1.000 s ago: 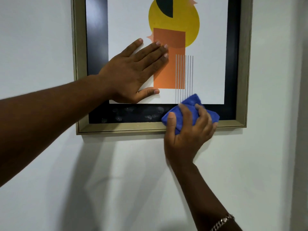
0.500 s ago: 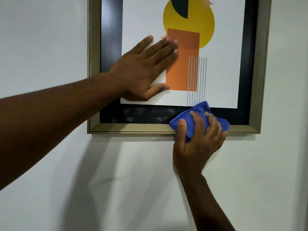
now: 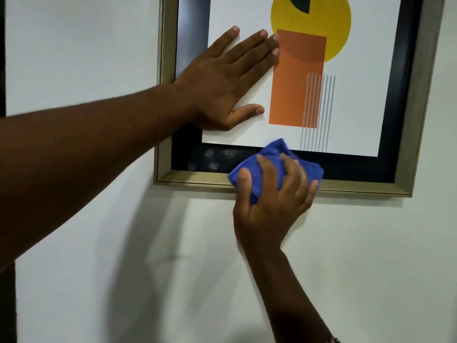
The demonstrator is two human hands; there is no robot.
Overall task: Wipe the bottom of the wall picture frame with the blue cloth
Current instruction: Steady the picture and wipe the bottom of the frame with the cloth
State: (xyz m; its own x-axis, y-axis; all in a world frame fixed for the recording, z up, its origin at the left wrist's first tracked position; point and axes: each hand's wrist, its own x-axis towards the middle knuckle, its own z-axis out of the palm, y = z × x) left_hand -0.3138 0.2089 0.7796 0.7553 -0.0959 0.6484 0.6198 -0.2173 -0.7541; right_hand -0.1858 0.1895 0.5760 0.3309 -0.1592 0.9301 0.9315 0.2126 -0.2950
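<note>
From the head camera, the top of the picture frame (image 3: 195,178) runs out of the shot, so only its lower part and two side rails show, and the frame looks tilted, its bottom rail sloping down toward the right. The yellow disc (image 3: 331,28) in the print is cut off at the top edge. The middle stretch of the bottom rail is hidden behind the blue cloth (image 3: 272,164) and the right hand (image 3: 269,206); the cloth's underside and how it is folded cannot be made out. A bracelet at the right wrist is barely in view at the lower edge.

The left hand (image 3: 220,87) lies flat and open on the glass over the white part of the print, fingers spread and pointing right, fingertips touching the edge of the orange rectangle (image 3: 296,95); it holds nothing. Its forearm crosses the left rail and covers part of it. The right hand, reaching up from below, is closed around the bunched cloth, thumb on the cloth's left side and fingers over its front, pressing it against the black mat and the bottom rail, left of the rail's middle.

Just left of the cloth, pale smudges (image 3: 215,158) like fingerprints dot the black mat (image 3: 358,169). Thin grey vertical lines (image 3: 319,112) overlap the orange rectangle's right side. The frame is a brushed gold-toned moulding with a stepped profile; the cloth looks fuzzy. The white wall (image 3: 99,243) around is smooth, with soft arm shadows below the frame.
</note>
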